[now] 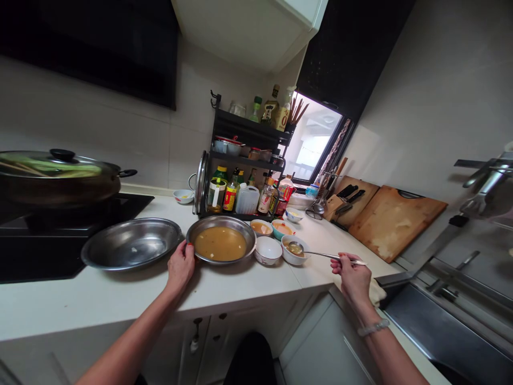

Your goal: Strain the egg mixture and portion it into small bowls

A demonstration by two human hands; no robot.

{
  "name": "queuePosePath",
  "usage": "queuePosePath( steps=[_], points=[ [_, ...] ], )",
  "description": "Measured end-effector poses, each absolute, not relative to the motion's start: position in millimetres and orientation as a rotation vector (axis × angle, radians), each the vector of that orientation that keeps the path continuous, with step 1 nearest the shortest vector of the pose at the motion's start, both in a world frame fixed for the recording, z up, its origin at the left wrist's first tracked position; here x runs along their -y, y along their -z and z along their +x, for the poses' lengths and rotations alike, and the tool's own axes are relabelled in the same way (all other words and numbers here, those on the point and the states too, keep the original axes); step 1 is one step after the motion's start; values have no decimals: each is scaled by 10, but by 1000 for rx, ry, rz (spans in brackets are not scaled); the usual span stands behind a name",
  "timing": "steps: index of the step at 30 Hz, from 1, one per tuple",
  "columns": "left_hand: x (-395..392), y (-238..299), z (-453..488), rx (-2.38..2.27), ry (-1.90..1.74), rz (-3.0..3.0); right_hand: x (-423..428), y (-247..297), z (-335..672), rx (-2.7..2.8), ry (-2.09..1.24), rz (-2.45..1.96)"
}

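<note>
My left hand (181,266) is closed on the near left rim of a round metal bowl (221,240) that holds a brownish-yellow liquid. In my right hand (353,275) is the handle of a metal spoon (326,255). Its round head lies in a small white bowl (295,258) with similar liquid inside. Beside that stands an empty white bowl (268,251). Just behind are two more small bowls of orange-tan liquid, a pale one (261,228) and a teal one (282,229).
An empty metal dish (132,247) sits left, beside the stove with a lidded pan (60,179). Behind stands a black rack (248,155) of bottles. Cutting boards (396,219) and a knife block (340,206) lean at right; the sink (452,331) is near right.
</note>
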State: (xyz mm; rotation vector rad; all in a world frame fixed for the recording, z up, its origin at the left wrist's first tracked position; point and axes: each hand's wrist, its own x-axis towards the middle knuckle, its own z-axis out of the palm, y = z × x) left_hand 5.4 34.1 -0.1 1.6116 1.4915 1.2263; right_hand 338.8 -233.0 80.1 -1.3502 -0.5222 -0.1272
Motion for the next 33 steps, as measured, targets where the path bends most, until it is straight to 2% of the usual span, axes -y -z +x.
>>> queuePosePath(
  steps=[10, 22, 33],
  points=[
    [-343, 13, 51, -1483, -1241, 1610, 2240, -1064, 3206, 519, 83, -1264],
    [-328, 41, 46, -1417, -1286, 1645, 1551, -1086, 2547, 812, -61, -1257],
    [-301, 4, 41, -1392, -1260, 1624, 1718, -931, 2318, 1408, 219, -1265]
  ],
)
